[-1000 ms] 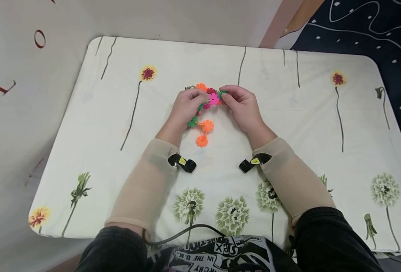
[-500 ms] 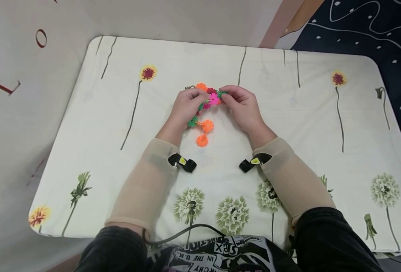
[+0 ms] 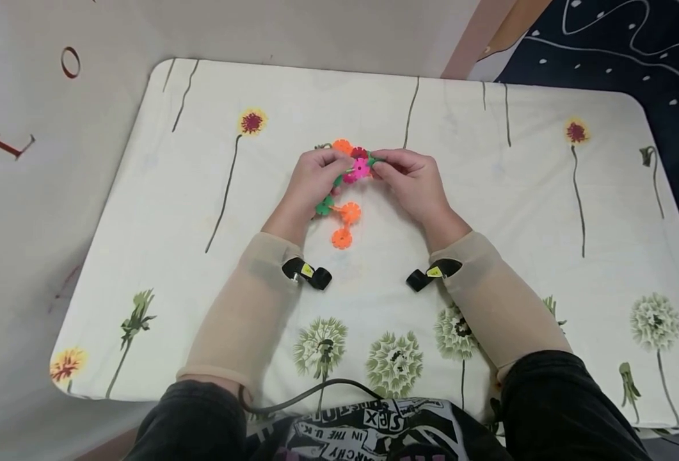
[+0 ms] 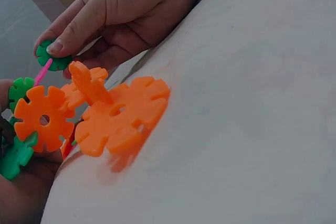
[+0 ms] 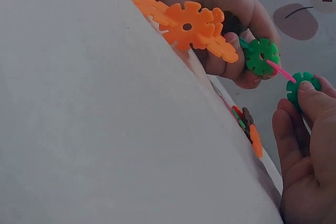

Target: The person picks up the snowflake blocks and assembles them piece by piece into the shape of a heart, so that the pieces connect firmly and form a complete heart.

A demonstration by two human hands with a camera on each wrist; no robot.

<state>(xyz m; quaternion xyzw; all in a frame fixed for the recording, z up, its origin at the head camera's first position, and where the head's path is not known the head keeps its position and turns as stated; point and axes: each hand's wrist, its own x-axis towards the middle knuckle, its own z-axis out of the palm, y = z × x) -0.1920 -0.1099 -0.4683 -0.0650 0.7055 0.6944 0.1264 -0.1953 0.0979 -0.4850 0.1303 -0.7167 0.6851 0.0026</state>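
My left hand point(image 3: 309, 182) grips a chain of linked flower-shaped plastic discs near the table's middle. Several orange discs point(image 4: 125, 116) hang from it on the near side, the lowest close to the cloth. At its fingertips sits a green disc point(image 5: 256, 63), with a pink disc point(image 3: 361, 168) slotted into its edge. Facing it, my right hand point(image 3: 416, 182) pinches another green disc point(image 5: 292, 86) between thumb and fingers. The pink disc spans the gap between both green ones. How deep it sits in the right one is hidden by the thumb.
Loose discs point(image 5: 254, 137) in orange, red and green lie on the table behind the hands. A pale flower-printed cloth point(image 3: 489, 192) covers the table. A wall point(image 3: 316, 32) runs along its far edge. A dark cable point(image 3: 293, 400) crosses the near edge.
The right hand has shifted slightly, its fingers closer to the pink disc. The left hand and the chain stay almost where they were.
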